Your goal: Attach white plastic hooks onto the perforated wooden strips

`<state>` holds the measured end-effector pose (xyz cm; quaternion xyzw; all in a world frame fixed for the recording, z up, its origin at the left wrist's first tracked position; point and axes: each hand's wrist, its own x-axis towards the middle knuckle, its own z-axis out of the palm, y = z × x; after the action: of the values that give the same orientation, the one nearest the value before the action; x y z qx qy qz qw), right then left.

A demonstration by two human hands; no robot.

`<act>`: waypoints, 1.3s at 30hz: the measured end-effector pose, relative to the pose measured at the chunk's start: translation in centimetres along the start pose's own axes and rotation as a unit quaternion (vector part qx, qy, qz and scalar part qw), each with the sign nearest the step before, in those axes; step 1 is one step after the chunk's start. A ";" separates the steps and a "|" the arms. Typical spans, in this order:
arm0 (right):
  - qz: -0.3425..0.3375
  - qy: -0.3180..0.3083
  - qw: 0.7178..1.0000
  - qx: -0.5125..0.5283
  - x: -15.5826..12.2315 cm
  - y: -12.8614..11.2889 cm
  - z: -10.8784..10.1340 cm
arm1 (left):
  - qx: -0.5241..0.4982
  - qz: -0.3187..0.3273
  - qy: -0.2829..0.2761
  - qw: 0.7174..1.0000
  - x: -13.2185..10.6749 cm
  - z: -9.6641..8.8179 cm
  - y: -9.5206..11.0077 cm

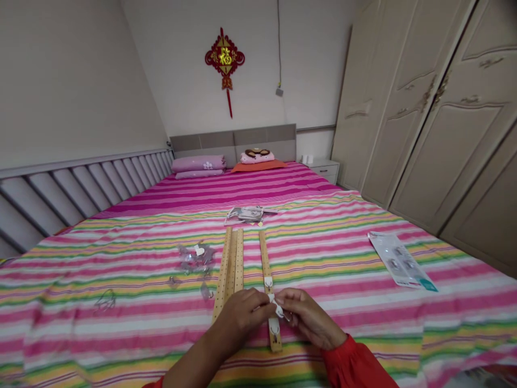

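My left hand (247,311) and my right hand (310,319) meet over a narrow wooden strip (264,253) with small holes. Between them they pinch a small white hook (278,310) with a shiny metal part towards my right fingers. On the strip, one white-backed hook (269,282) sits just beyond my hands. Another white-backed hook (274,327) is on its near end. Left of this strip lie longer perforated wooden strips (228,264), side by side, their near ends partly hidden by my left hand.
Several small clear packets (196,257) lie to the left, near a thin wire-like tangle (105,302). A blister pack (402,261) rests at the right. Beyond the strips is a greyish bundle (248,214). Everything lies on a striped bedspread (331,323); a railing (81,183) borders the left.
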<state>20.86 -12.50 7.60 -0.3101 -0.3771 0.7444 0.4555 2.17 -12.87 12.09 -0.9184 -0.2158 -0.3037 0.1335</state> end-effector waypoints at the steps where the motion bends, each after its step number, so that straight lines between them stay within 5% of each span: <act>1: 0.004 0.005 1.000 0.006 0.0 0.0 -0.1 | -0.013 -0.012 -0.002 1.000 -0.1 0.2 0.0; 4: 0.005 0.033 0.999 0.032 0.4 0.0 -0.6 | -0.103 -0.078 -0.002 0.992 -0.1 1.2 -0.1; 6: -0.005 0.054 0.997 0.052 1.0 0.0 -0.8 | -0.206 -0.176 0.001 0.963 0.1 2.1 -0.1; 8: -0.018 0.073 0.995 0.067 2.0 0.1 -1.1 | -0.324 -0.318 0.021 0.891 0.4 3.3 -0.3; 10: -0.032 0.093 0.992 0.073 3.2 0.1 -1.3 | -0.428 -0.454 0.051 0.780 0.9 4.6 -0.8; 13: -0.053 0.119 0.990 0.054 5.1 0.4 -1.6 | -0.505 -0.571 0.088 0.641 1.5 6.7 -2.2; 20: -0.062 0.158 0.985 -0.027 8.9 0.8 -2.7 | -0.519 -0.655 0.159 0.526 2.0 10.0 -5.4; 29: -0.078 0.201 0.970 -0.108 11.6 1.2 -4.2 | -0.483 -0.697 0.152 0.507 2.3 12.7 -7.5; 39: -0.067 0.232 0.960 -0.141 12.6 2.0 -4.4 | -0.417 -0.700 0.149 0.560 1.7 14.6 -8.4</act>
<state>18.56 -0.38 2.15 -0.5097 -0.3822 0.5589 0.5308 6.69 0.50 2.70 -0.3737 -0.6173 -0.4901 -0.4890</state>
